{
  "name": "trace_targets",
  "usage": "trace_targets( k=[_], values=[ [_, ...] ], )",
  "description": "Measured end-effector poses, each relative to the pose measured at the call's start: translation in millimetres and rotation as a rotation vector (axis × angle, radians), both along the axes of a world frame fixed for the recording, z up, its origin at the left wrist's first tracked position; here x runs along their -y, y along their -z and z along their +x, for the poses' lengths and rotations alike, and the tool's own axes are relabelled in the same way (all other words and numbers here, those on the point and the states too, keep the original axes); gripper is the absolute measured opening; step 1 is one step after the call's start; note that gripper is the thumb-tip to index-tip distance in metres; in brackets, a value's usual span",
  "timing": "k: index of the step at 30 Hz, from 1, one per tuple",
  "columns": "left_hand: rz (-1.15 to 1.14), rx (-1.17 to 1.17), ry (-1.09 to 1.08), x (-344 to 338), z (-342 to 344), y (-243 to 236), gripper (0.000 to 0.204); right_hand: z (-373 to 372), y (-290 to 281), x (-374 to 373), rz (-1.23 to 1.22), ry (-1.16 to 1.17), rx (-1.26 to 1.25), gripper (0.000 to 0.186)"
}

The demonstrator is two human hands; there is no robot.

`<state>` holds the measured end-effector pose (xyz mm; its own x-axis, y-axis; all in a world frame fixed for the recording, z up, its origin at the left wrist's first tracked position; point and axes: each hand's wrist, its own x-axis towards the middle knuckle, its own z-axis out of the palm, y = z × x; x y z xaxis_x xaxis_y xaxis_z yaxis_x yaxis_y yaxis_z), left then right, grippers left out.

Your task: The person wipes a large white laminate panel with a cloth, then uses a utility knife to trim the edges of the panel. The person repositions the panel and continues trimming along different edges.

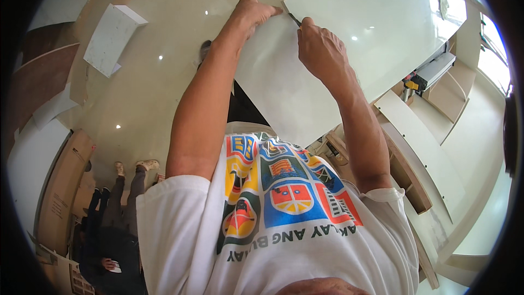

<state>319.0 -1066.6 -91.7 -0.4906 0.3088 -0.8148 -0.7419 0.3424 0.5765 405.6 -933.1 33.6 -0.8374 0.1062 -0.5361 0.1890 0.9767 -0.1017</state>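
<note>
White printed T-shirt [289, 202] nearest; glossy white panel [382, 38] beyond.
Right hand [322, 48] closed round slim dark tool [294, 19] at panel's left corner; left hand [252, 14] there, index extended, grip unclear. Panel probably stiff, slick, chip-prone: hold by opposite edges.

The board [393, 27] gleams white with a faint green cast, and I can make out a dark slim tool [293, 18] at its left end. Below the board, a white shirt [289, 202] carries a patchwork print of red, blue, yellow, orange and dark green. Left of the board spreads a shiny beige floor [158, 27]; farther left come a reddish-brown sheet [45, 84] and a tan carton [65, 183]. Right of the board shows a yellow-and-black power tool [413, 83].
</note>
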Motion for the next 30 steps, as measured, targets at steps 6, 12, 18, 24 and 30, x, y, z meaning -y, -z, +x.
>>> trace_targets(
  k=[6, 12, 18, 24, 30],
  values=[
    [0.034, 0.033, 0.013, -0.2, 2.1, -0.8, 0.053, -2.2, -2.1, 3.4, 0.004, 0.034, 0.046, 0.011],
    [0.014, -0.001, 0.018, -3.8, 6.3, 13.4, 0.051, -4.2, 2.5, 3.7, 0.021, 0.018, 0.075, 0.013],
    [0.073, 0.047, -0.015, -5.4, 14.3, 8.5, 0.048, 4.5, 4.2, -7.7, 0.017, -0.017, 0.043, 0.013],
    [0.08, 0.041, -0.032, -2.7, 15.8, 0.3, 0.048, 12.3, -31.4, 1.4, -0.055, 0.057, -0.06, 0.023],
    [0.115, 0.036, -0.034, -5.3, 14.7, 6.9, 0.048, 14.0, -19.9, -9.9, -0.046, -0.009, -0.056, 0.025]
  ],
)
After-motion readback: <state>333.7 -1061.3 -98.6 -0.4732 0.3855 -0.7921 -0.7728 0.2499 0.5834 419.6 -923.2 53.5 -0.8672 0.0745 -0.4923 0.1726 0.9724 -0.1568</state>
